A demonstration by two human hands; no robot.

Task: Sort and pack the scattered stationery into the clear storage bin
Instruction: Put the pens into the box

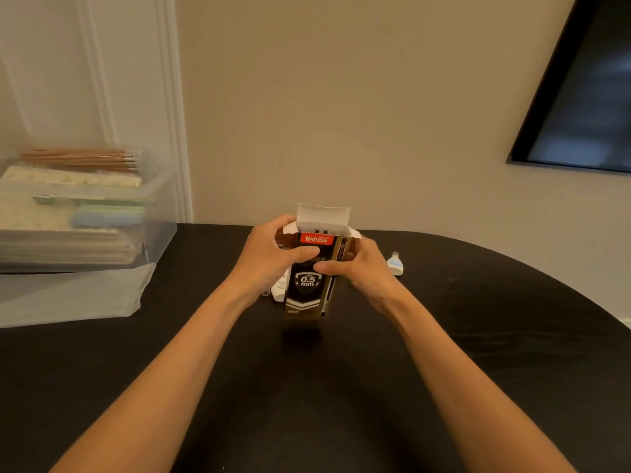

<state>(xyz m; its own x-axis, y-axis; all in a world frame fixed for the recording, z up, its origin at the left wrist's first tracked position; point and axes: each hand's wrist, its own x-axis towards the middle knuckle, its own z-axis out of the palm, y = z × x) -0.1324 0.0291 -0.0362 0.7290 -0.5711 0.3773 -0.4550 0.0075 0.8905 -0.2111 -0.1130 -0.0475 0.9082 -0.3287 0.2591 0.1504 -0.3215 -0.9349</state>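
Observation:
A black and gold pen box (309, 288) marked 0.5 mm stands upright over the middle of the dark table (444, 336), its white top flap open and pen ends showing inside. My left hand (269, 257) grips the box's left side, thumb across the front. On the right side my right hand (362, 271) holds it with the thumb on the front. The clear storage bin (102, 295) sits at the left, holding notebooks, wooden pencils (82, 158) and pastel items. A small white item (279, 287) lies behind the box, and a white and blue correction tape (396, 264) lies right of my right hand.
A beige wall runs close behind the table, with white door trim (174, 114) at the left. A dark screen (580, 90) hangs on the wall at the upper right. The table's rounded edge curves away at the right.

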